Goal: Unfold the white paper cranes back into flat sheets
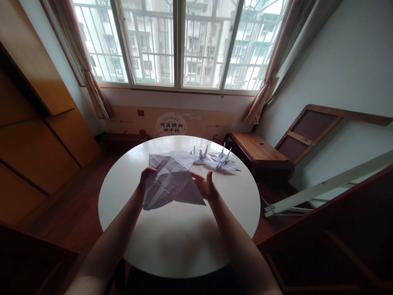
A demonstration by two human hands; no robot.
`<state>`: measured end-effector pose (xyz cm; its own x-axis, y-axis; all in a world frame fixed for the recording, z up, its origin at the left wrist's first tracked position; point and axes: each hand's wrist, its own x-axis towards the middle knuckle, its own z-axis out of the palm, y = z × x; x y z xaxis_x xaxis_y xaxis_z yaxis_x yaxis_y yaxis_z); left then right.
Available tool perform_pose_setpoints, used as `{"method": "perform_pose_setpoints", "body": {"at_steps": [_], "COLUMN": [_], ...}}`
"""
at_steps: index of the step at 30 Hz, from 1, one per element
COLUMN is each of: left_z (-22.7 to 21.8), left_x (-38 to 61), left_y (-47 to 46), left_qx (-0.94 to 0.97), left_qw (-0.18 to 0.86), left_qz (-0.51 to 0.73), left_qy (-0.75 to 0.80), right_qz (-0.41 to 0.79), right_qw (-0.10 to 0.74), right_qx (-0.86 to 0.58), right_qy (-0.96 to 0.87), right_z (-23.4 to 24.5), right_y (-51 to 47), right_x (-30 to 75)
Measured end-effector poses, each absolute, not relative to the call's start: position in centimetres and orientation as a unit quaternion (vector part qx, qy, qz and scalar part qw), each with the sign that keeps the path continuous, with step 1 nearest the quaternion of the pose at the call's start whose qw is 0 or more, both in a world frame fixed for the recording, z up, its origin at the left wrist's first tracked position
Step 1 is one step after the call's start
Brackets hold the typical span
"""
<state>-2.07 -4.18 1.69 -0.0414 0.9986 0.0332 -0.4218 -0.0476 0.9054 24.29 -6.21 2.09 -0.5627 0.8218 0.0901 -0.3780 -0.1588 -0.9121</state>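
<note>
Paper sheet [172, 177] between both hands [209, 187].

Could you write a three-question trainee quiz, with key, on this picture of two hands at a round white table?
1. Multiple choice: what does the left hand hold?
A) a folded white paper figure
B) the creased white paper sheet
C) the tied curtain
2. True or false: the right hand has its thumb raised, apart from the sheet.
3. Open: where on the round white table do the folded white paper figures stand?

Key: 1: B. 2: True. 3: Towards the far side, on the person's right.
</note>
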Motion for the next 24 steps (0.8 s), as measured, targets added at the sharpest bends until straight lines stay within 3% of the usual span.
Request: {"method": "perform_pose_setpoints", "body": {"at_steps": [5, 10, 15, 20, 24], "left_z": [2.5, 3.0, 1.5, 1.0, 0.0], "left_x": [-0.7, -0.6, -2.0, -0.1, 3.3], "left_y": [-4.3, -2.8, -1.4, -2.0, -3.3], "left_qx": [0.39, 0.449, 0.493, 0.642, 0.789], "left_qw": [0.701, 0.673, 0.513, 0.164, 0.191], "left_qz": [0.468, 0.453, 0.486, 0.481, 0.356], "left_qy": [0.372, 0.375, 0.507, 0.574, 0.463], "right_qz": [0.678, 0.683, 0.566, 0.323, 0.304], "right_qw": [0.483, 0.494, 0.516, 0.523, 0.534], "right_qx": [-0.247, -0.279, -0.446, -0.54, -0.517], "right_qy": [-0.495, -0.46, -0.463, -0.576, -0.595], "right_z": [2.2, 1.9, -0.3, -2.1, -2.7], "right_y": [-5.2, -3.8, -2.2, -2.2, -2.2], "right_x": [24.6, 26.1, 26.2, 24.7, 24.1]}}
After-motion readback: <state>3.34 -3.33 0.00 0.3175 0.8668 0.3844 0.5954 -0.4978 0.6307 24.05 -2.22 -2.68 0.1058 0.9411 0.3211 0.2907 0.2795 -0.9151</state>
